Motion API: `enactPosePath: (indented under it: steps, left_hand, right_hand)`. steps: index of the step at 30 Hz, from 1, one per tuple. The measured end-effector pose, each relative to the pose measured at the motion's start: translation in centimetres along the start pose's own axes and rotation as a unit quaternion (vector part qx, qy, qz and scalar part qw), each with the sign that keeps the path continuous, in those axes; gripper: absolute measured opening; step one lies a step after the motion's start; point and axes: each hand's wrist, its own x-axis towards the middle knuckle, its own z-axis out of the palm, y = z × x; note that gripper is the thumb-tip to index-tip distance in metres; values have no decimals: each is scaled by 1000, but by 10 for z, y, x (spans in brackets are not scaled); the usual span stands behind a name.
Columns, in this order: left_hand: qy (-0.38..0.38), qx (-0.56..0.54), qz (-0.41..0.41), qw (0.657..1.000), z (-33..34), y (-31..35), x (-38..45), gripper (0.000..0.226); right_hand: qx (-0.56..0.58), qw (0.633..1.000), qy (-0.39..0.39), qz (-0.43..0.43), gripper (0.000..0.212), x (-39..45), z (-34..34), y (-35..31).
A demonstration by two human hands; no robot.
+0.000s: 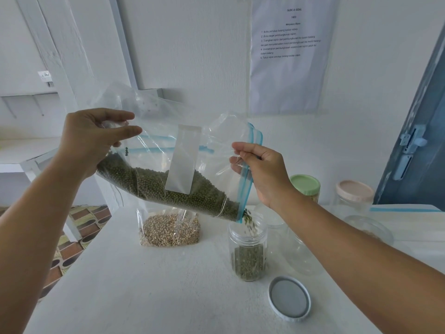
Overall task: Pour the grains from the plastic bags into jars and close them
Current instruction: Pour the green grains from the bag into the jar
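We hold the zip bag (168,174) tilted above the table (144,285) — our left hand (89,138) pinches its bottom corner, our right hand (260,172) pinches its blue mouth edge — green grains (154,184) falling into the open jar (248,247).

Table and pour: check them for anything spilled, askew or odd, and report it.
Nothing stands out. The green beans stream from the zip bag straight into the open jar, and no stray grains show on the table. The white lid lies flat beside the jar, and the bag of tan grains sits intact.
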Motion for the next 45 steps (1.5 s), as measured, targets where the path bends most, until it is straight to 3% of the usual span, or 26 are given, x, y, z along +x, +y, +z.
enactPosePath:
  steps: [45]
  left_hand:
    - [7, 11, 7, 1000, -7, 3, 8, 31]
  right_hand:
    - [5, 1000, -3, -2, 25, 2, 9, -3]
